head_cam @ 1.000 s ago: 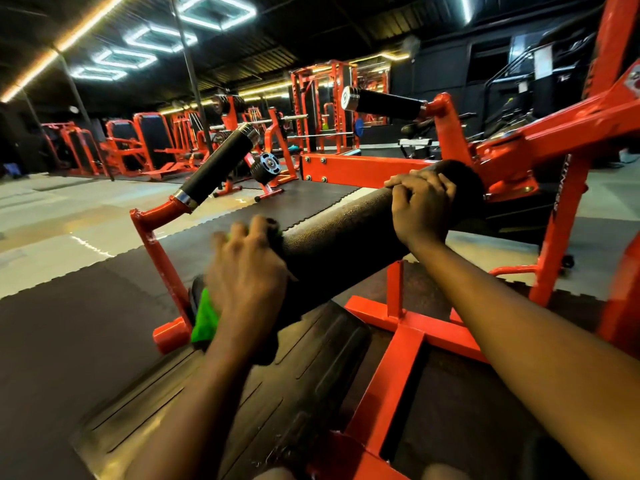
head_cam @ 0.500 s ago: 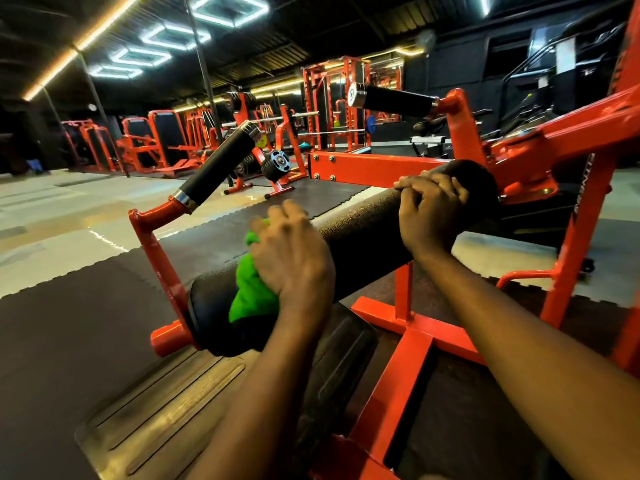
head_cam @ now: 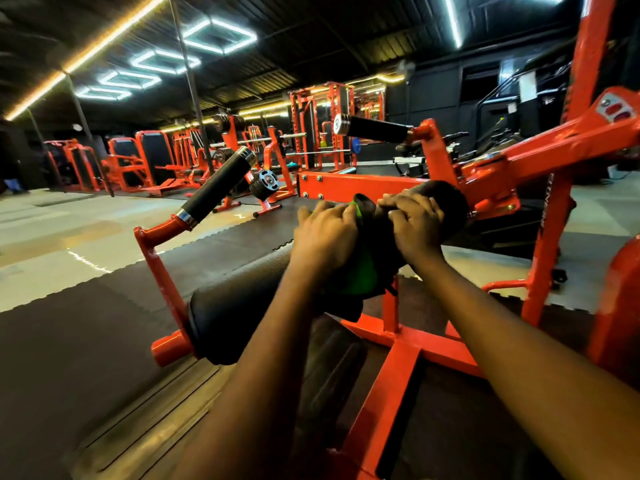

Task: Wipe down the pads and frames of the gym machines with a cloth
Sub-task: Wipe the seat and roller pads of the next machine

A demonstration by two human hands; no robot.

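Since half a second earlier, the left hand [head_cam: 325,233] had slid the green cloth [head_cam: 365,271] up the roller pad [head_cam: 242,306], from near its lower-left end to just beside the right hand [head_cam: 414,223]. The pad was a long black cylinder with a finely pebbled, faintly glossy skin. Its long axis ran from the orange end cap [head_cam: 169,348] at lower left up and away to the right. The soft, crumpled cloth draped over the pad's upper half, held in the left grip's curled fingers. The right grip curled over the pad's upper-right end. The glossy orange steel frame [head_cam: 405,355] stood on dark rubber floor mat [head_cam: 69,341].
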